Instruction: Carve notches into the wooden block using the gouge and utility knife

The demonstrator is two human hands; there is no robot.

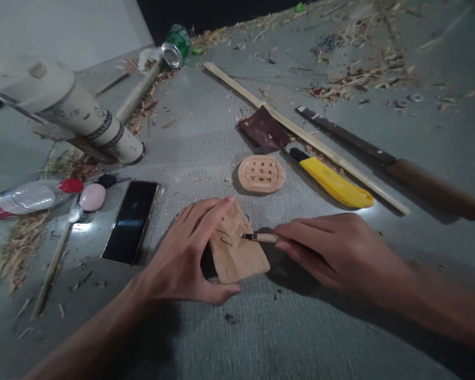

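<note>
A small block of light wood [241, 258], partly carved with raised square shapes at its far end, is gripped by my left hand [186, 253]. The thumb is at its near edge and the fingers reach over its far side. My right hand [332, 250] is closed around the pale handle of a small carving knife [263, 237]. The knife's dark metal tip touches, or nearly touches, the carved part of the block. Just beyond the block lies a rounded wooden piece [262, 174] with a grid of square holes.
Right of centre lie a yellow utility knife [332, 182], brown sandpaper [263, 129], a long wooden strip [304, 134] and a long wooden-handled blade [380, 153]. Leftward are a phone [130, 221], a bottle [35, 196] and a tumbler [91, 116]. A green can [176, 45] stands farther back among wood shavings [360, 76].
</note>
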